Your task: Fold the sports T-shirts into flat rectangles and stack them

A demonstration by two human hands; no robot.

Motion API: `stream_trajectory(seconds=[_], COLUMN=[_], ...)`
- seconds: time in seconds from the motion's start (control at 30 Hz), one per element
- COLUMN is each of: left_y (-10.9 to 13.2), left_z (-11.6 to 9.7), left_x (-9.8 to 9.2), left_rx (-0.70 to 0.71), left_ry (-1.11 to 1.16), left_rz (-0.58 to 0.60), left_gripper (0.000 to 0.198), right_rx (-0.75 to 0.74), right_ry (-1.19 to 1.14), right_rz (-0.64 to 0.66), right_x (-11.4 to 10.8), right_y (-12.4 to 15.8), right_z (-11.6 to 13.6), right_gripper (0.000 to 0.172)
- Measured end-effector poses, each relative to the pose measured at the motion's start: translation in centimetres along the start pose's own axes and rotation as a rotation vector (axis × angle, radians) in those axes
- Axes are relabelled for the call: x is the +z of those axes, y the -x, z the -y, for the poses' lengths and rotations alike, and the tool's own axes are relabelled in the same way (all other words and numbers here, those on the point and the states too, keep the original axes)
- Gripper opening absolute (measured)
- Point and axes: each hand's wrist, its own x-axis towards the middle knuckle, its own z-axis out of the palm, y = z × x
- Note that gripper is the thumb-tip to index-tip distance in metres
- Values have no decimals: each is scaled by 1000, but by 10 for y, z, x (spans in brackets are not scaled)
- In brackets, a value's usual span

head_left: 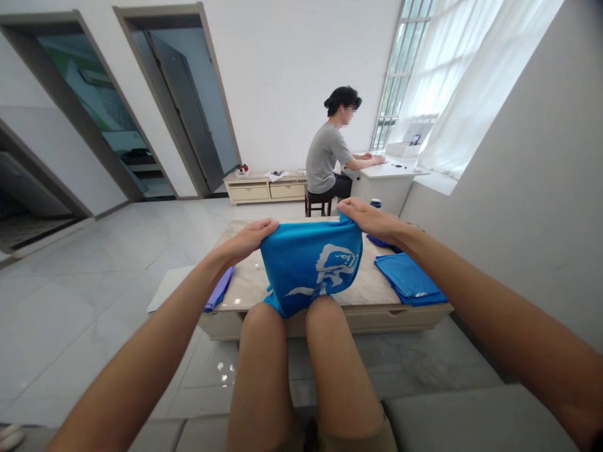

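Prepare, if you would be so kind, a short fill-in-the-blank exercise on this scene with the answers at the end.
1. The left hand and right hand grip a blue cloth whose print is colored ____.
2. Purple fabric lies to the person's left, folded blue fabric to the ____.
3. The seated co-worker wears a shirt colored ____.

Missing words: white; right; gray.

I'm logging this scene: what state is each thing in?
Blue cloth: held up, print showing
Left grip: closed on its upper edge
Right grip: closed on it too
Blue pile: folded, on the table
Purple cloth: lying on the table
Door: open
Curtain: hanging
Co-worker: seated
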Motion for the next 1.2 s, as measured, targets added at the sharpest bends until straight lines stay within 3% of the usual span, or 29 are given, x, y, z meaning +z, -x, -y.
stream_trajectory(seconds=[0.13,0.2,0.27,0.37,0.5,0.63,0.73,0.83,0.93,1.0,1.07,1.13,1.2], left_y=[12,15,13,6,-5,-2,2,-14,-61,-99,-129,-145,-148], left_z=[-4,10,32,64,87,98,114,126,108,74,32,-5,-24], left_x=[-23,-35,-46,-62,-80,-92,-95,-96,-104,-111,-117,-119,-116], left_rx=[-135,-223,-261,-257,-293,-255,-270,-312,-318,-195,20,223,374], left_ry=[-402,-519,-620,-798,-915,-839,-684,-688,-851,-931,-942,-901,-878], left_rz=[234,314,315,258,265,114,199,237,56,-258,-639,-910,-1024], left_gripper=[55,52,49,43,30,31,39,36,26,21,10,13,24], right_rx=[14,59,112,172,112,14,49,80,78,11,-111,-237,-332], right_ry=[209,407,528,510,344,204,117,172,378,499,559,567,571], right_rz=[459,560,576,613,639,517,522,528,271,-78,-488,-817,-974], right_x=[6,14,25,39,41,33,30,26,11,-8,-27,-42,-47], right_y=[4,3,2,-1,-13,-22,-32,-64,-122,-161,-190,-200,-193], right_z=[-15,-34,-58,-84,-88,-79,-84,-94,-91,-76,-55,-38,-32], right_gripper=[60,55,50,45,44,51,59,61,57,49,41,41,44])
